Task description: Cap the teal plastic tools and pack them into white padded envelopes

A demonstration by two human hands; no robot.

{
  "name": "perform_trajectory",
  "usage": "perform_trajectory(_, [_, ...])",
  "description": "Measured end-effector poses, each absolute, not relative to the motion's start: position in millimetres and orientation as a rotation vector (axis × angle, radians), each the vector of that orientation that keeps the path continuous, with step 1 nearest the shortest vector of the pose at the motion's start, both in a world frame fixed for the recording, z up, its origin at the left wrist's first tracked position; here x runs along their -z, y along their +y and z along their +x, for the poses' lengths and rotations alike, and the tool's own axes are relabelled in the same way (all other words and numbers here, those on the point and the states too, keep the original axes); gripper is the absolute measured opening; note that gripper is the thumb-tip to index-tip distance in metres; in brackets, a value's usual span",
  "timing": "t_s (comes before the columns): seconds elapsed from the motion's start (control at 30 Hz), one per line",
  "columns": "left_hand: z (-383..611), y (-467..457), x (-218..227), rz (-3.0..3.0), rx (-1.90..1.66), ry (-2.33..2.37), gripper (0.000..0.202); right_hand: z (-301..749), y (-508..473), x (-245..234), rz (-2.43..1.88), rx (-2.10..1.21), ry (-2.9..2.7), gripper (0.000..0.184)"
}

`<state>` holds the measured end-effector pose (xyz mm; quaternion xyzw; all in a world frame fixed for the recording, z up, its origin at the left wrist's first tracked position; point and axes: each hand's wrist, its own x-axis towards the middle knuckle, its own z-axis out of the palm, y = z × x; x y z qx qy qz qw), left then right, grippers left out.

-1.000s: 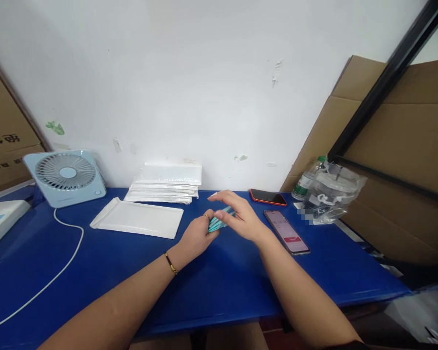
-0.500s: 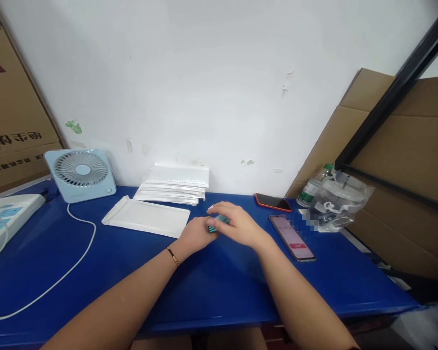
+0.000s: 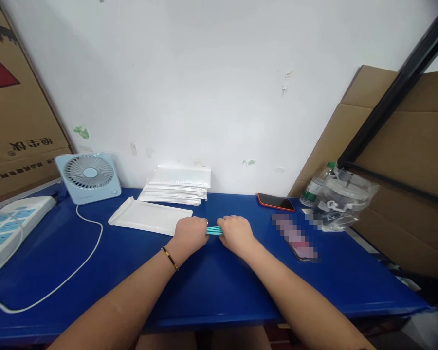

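My left hand [image 3: 188, 235] and my right hand [image 3: 235, 233] are both closed around the two ends of a small bundle of teal sticks [image 3: 214, 230], held level just above the blue table [image 3: 211, 287]. Only the short middle of the bundle shows between my fists. A gold bracelet sits on my left wrist. A single white padded envelope [image 3: 149, 217] lies flat just left of my left hand, and a stack of white padded envelopes [image 3: 177, 184] rests behind it against the wall.
A light-blue desk fan [image 3: 88, 176] with a white cord [image 3: 58, 284] stands at the back left, beside a white device [image 3: 10, 228]. Right of my hands lie two phones [image 3: 275, 201] [image 3: 295, 237], a water bottle [image 3: 316, 184] and a clear plastic bag [image 3: 345, 198]. Cardboard boxes flank both sides.
My right hand, which was open over the sticks, has closed on their right end. Both fists now grip the bundle, lowered toward the table. The view has shifted slightly left.
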<state>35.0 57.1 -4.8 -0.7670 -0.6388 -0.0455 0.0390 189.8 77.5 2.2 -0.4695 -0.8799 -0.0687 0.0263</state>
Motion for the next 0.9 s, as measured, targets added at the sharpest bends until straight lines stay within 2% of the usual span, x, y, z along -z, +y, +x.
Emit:
perform_trajectory(0.23, [34.4, 55.3, 4.9, -2.307, 0.226, -1.942, 0.022, 185.7, 82.0, 8.7, -1.550, 0.078, -2.685, 0.020])
perform_trajectory(0.27, [30.9, 55.9, 5.8, -2.260, 0.262, -1.950, 0.029, 188.8, 84.5, 8.8, -1.566, 0.076, -2.686, 0.020])
perform_trajectory(0.37, [16.7, 60.2, 10.3, -2.063, 0.249, -2.129, 0.068, 201.6, 92.9, 5.8, -1.667, 0.074, -2.659, 0.021])
perform_trajectory(0.4, [11.8, 61.6, 11.9, -2.053, 0.181, -2.207, 0.068, 205.8, 95.3, 4.4, -1.699, 0.079, -2.639, 0.021])
perform_trajectory(0.5, [-1.0, 59.1, 14.1, -2.195, 0.019, -2.236, 0.045, 215.8, 100.0, 0.9, -1.738, 0.089, -2.584, 0.022])
perform_trajectory(0.67, [-24.3, 9.8, 11.3, -2.394, 0.031, -2.018, 0.065, 235.9, 100.8, 0.9, -1.684, 0.107, -2.560, 0.020])
perform_trajectory(0.77, [-41.2, -37.0, 12.4, -2.577, 0.155, -1.868, 0.067, 255.9, 99.4, 2.2, -1.664, 0.126, -2.562, 0.019])
perform_trajectory(0.83, [-50.0, -63.0, 14.3, -2.813, 0.226, -1.734, 0.059, 268.4, 97.8, 3.0, -1.652, 0.145, -2.568, 0.019])
perform_trajectory(0.9, [-56.2, -78.6, 14.6, -2.983, 0.334, -1.565, 0.042, 277.3, 95.5, 3.5, -1.640, 0.164, -2.584, 0.018])
